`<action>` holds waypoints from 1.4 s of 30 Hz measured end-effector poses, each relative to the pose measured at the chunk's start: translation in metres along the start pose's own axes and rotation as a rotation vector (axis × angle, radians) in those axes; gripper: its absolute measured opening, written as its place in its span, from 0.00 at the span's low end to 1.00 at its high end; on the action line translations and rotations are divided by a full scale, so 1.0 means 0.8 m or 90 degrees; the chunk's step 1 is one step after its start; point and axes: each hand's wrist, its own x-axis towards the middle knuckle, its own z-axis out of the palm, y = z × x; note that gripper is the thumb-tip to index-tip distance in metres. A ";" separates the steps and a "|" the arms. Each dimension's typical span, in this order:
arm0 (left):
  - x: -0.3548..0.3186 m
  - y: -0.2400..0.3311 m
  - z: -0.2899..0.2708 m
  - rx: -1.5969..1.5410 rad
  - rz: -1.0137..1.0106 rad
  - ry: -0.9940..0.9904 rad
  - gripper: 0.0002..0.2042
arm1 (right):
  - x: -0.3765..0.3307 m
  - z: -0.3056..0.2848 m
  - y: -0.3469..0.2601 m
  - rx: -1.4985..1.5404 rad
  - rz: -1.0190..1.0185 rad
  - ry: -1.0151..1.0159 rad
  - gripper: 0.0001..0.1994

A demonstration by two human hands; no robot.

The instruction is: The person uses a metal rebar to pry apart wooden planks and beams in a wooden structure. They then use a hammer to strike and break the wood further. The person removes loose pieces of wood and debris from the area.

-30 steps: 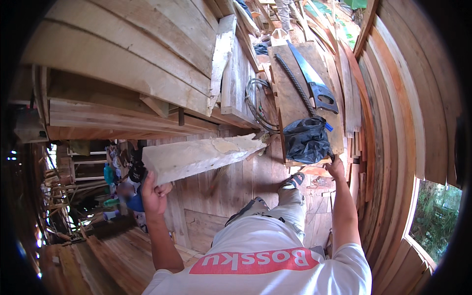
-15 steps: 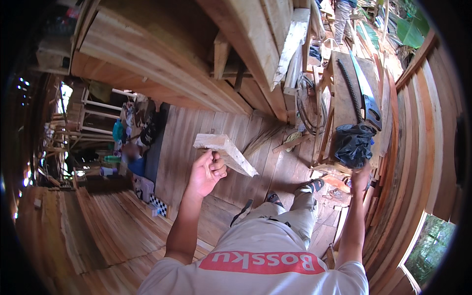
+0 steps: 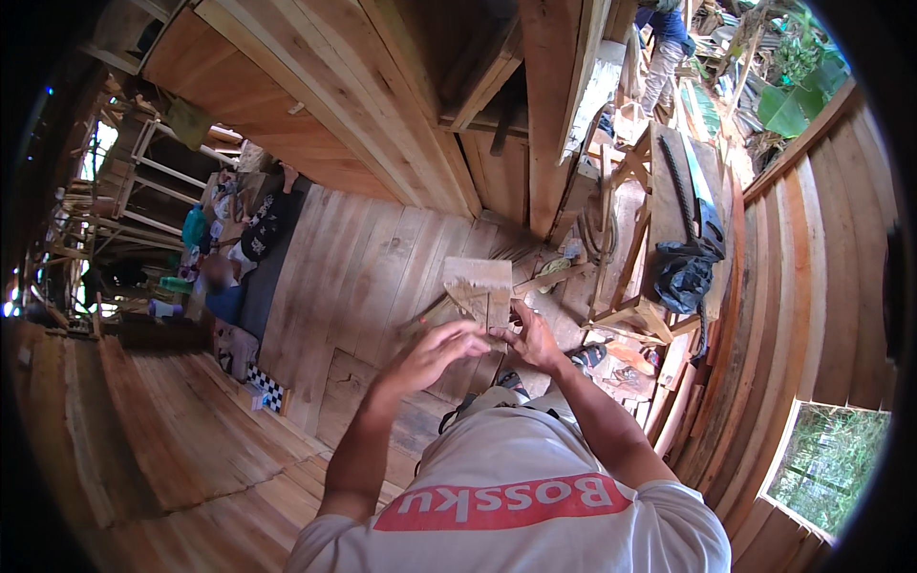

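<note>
A short, pale wooden block [image 3: 479, 275] with a rough-cut face is held up in front of my body. My right hand [image 3: 533, 342] has its fingers and thumb at the block's lower right edge, gripping it. Just left of it, my left hand [image 3: 435, 358] reaches toward the block's lower side. Its fingers are stretched out and slightly bent, with nothing visible in them. Whether the left fingertips touch the wood is hard to see.
At right, a wooden bench [image 3: 666, 229] carries a hand saw [image 3: 705, 205] and a black plastic bag [image 3: 686, 277]. Plank walls stand left and right. A person [image 3: 229, 291] is low on the floor at left; another person [image 3: 662, 53] stands outside, far right.
The block has gone from my left hand to my right hand and shifted right, now turned more upright. My right hand has left the black bag and come to the middle.
</note>
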 end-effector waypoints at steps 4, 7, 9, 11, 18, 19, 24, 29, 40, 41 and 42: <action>-0.053 0.104 0.006 0.551 0.279 -0.008 0.15 | 0.003 -0.006 0.009 0.230 -0.004 -0.042 0.26; -0.082 0.185 0.053 0.718 0.497 -0.141 0.16 | 0.005 -0.024 0.017 0.230 0.024 -0.051 0.26; -0.083 0.239 0.084 0.820 0.575 -0.217 0.18 | 0.002 -0.043 0.058 0.220 0.049 -0.029 0.28; -0.096 0.248 0.115 0.956 0.598 -0.079 0.16 | 0.014 -0.033 0.029 0.231 0.016 -0.078 0.28; -0.029 0.198 0.186 0.928 0.673 -0.003 0.14 | 0.018 -0.089 0.039 0.230 0.098 -0.145 0.24; -0.018 0.192 0.194 0.886 0.678 -0.013 0.14 | 0.018 -0.091 0.043 0.234 0.103 -0.145 0.26; 0.029 0.177 0.237 0.607 0.716 -0.113 0.13 | 0.038 -0.103 0.051 0.296 0.115 -0.149 0.27; 0.063 0.186 0.229 0.267 0.753 -0.208 0.14 | 0.068 -0.109 0.001 0.281 0.174 -0.161 0.25; 0.198 -0.092 -0.111 0.242 0.170 0.391 0.36 | 0.166 -0.053 0.017 0.389 0.142 -0.204 0.26; 0.203 -0.123 -0.126 0.260 0.135 0.388 0.35 | 0.179 -0.043 -0.022 0.399 0.124 -0.216 0.26; 0.206 -0.129 -0.143 0.122 0.080 0.314 0.34 | 0.190 -0.032 -0.027 0.401 0.141 -0.230 0.24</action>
